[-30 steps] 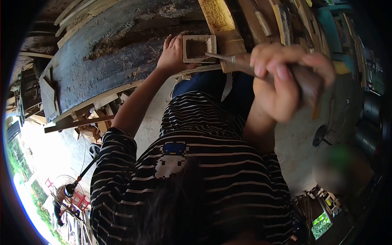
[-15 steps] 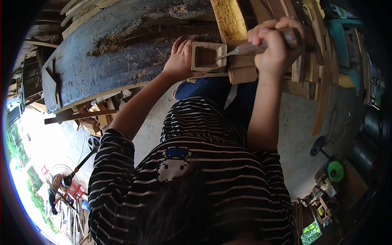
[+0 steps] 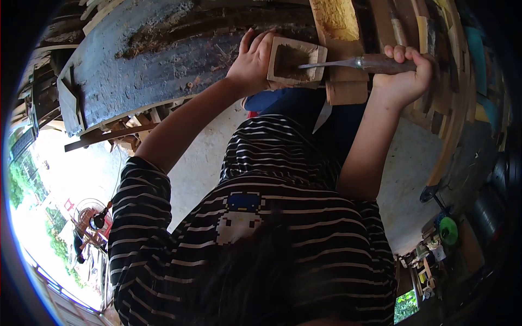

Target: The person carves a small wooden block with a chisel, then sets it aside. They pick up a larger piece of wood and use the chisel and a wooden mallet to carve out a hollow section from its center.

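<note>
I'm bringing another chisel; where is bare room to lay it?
The dark bench left of the left hand looks mostly bare, barring crumbs; so does the floor between left arm and striped shirt. Right of the wooden box, it's crowded: chisel, right hand, boards.

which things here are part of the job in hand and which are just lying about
In use:
- hollowed wooden block, left hand against it
- chisel-like tool, in the right hand

Apparently just lying about:
- second wooden-handled tool
- board with yellow hollow
- wood scraps
</note>
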Tool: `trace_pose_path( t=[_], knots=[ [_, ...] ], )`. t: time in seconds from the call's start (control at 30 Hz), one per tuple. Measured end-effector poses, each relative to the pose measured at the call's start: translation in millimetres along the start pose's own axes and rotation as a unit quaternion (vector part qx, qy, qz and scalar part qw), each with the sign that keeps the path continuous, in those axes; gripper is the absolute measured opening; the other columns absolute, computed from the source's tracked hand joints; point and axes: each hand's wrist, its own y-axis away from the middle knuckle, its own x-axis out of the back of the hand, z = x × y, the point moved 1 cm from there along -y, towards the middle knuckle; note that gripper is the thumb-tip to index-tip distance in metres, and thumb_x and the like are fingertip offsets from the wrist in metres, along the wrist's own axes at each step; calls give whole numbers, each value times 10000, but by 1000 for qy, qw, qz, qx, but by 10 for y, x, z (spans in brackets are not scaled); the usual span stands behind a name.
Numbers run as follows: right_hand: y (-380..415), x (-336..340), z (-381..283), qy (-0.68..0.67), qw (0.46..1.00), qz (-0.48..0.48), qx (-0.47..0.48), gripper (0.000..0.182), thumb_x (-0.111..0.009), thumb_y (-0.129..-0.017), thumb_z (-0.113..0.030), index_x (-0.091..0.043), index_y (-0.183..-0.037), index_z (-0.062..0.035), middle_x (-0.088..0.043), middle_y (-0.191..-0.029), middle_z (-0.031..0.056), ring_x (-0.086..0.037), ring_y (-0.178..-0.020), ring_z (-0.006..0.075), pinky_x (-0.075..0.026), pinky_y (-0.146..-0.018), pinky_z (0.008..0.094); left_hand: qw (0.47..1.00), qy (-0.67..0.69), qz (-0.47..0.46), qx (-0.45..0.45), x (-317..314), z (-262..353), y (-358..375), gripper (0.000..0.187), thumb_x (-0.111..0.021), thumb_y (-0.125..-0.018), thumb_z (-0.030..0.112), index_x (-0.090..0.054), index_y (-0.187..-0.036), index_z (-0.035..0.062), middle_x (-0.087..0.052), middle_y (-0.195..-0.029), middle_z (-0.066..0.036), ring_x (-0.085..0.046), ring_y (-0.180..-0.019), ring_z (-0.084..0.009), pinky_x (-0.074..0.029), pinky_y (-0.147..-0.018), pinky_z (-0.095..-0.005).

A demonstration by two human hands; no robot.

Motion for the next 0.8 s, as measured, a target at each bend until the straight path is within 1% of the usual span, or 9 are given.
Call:
trace_pose_path(
  t=[0.07, 0.17, 0.2, 0.37, 0.47, 0.53, 0.63, 0.7, 0.8],
  knots=[
    [83, 19, -20, 9, 998, 19, 53, 96, -533, -677, -81, -438, -686, -75, -428, -612, 49, -434, -533, 179, -436, -560, 385, 1000, -20, -11, 1, -44, -19, 1, 1059, -676, -671, 653, -305, -1376, -46, -277, -1402, -238, -235, -1360, -361, -38, -1142, -536],
    [165, 122, 28, -17, 997, 80, 15, 107, -538, -691, -115, -432, -690, -105, -433, -659, 24, -437, -582, 159, -405, -632, 353, 1000, -25, 0, 7, -36, -4, 25, 1073, -662, -681, 665, -282, -1381, -55, -277, -1411, -238, -239, -1365, -348, -37, -1145, -525],
    [141, 330, 175, -65, 992, 100, -30, 109, -534, -687, -133, -431, -679, -97, -425, -653, 24, -445, -588, 160, -403, -639, 337, 1000, -14, 18, 8, -30, 10, 21, 1079, -674, -680, 645, -258, -1378, -65, -287, -1411, -226, -238, -1370, -336, -58, -1142, -534],
    [211, 609, 111, -108, 990, 81, -35, 78, -525, -727, -148, -459, -705, -113, -445, -649, 12, -447, -596, 159, -418, -614, 337, 998, -37, 38, 17, -39, 47, -1, 1123, -638, -677, 688, -223, -1356, -106, -321, -1398, -223, -274, -1357, -342, -111, -1130, -550],
    [220, 248, -346, -35, 995, 80, 38, 97, -505, -697, -148, -420, -656, -125, -424, -602, 34, -461, -591, 173, -385, -658, 363, 999, -33, 37, 10, -20, 42, -6, 1137, -645, -677, 689, -210, -1362, -108, -327, -1386, -233, -281, -1353, -335, -93, -1138, -535],
    [153, 7, -615, -26, 981, -180, 68, 50, -509, -747, -110, -459, -738, -107, -458, -612, 49, -463, -568, 189, -421, -594, 370, 999, -31, 38, 2, -45, 29, 3, 1143, -655, -677, 685, -202, -1374, -100, -317, -1383, -239, -271, -1356, -328, -69, -1148, -515],
    [144, -281, -370, 83, 978, -190, 32, 92, -531, -731, -96, -440, -718, -110, -448, -612, 57, -451, -559, 174, -424, -590, 381, 999, -29, 44, -1, -44, 24, -8, 1164, -667, -659, 688, -199, -1371, -106, -330, -1372, -243, -288, -1346, -338, -72, -1146, -520],
    [-98, -157, -220, -19, 982, -181, -51, 138, -506, -756, -37, -476, -803, -164, -451, -648, 35, -431, -591, 168, -375, -634, 359, 998, -56, 28, 1, -47, 24, -9, 1168, -677, -652, 681, -201, -1368, -110, -343, -1359, -246, -293, -1337, -352, -69, -1145, -523],
    [-153, 94, 17, -62, 989, -117, -64, 110, -522, -721, -50, -473, -738, -146, -435, -653, 23, -422, -592, 155, -376, -629, 345, 999, 5, 49, 3, -9, 24, -12, 1176, -672, -654, 690, -191, -1374, -105, -329, -1368, -251, -285, -1341, -360, -52, -1141, -532]
  ],
)
